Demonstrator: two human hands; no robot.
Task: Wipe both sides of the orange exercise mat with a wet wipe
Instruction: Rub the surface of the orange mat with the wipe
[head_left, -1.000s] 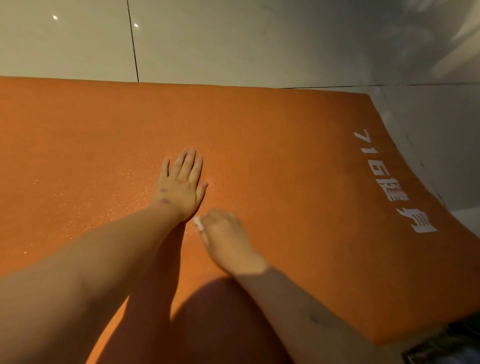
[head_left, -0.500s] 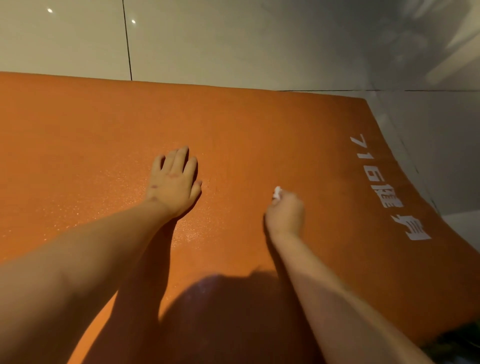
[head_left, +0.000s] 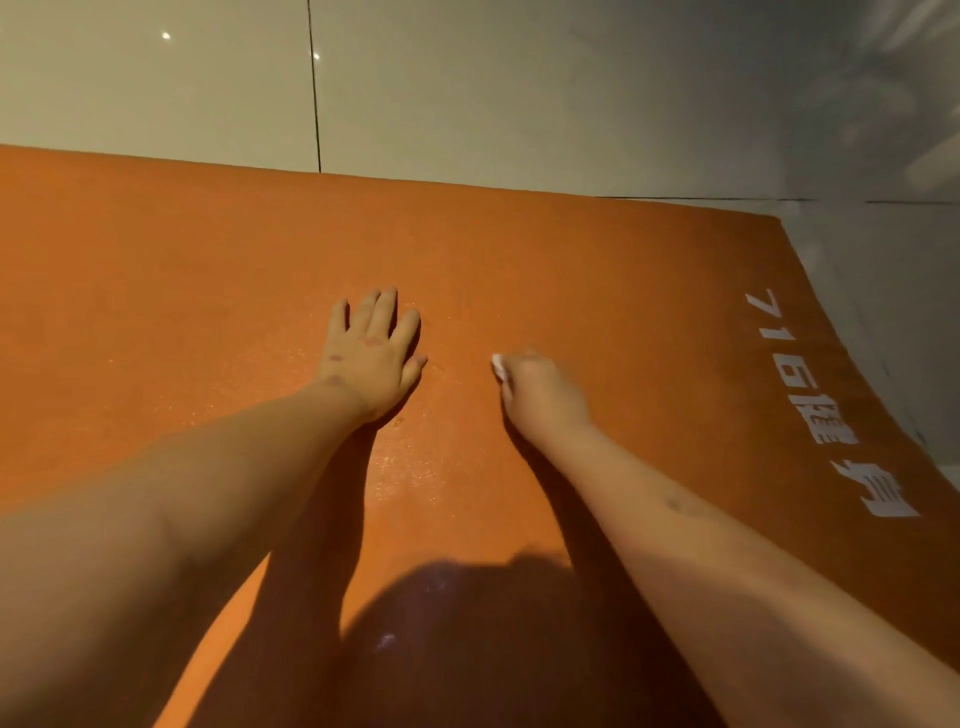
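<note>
wipe (head_left: 497, 362) mostly hidden, mat (head_left: 156, 312) cropped (left edge)

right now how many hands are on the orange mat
2. The left hand lies flat on the orange exercise mat near its middle; the right hand, just right of it, holds a wet wipe against the mat.

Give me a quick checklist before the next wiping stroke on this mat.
1. Wipe gripped in right hand: ok, a white corner shows past the fingers.
2. Left hand flat on mat, bracing it: ok.
3. Mat spread out on floor: ok.
4. Patch toward the white lettering wiped: cannot tell.
5. Wipe wet enough: cannot tell.
6. Underside done: cannot tell.
</note>
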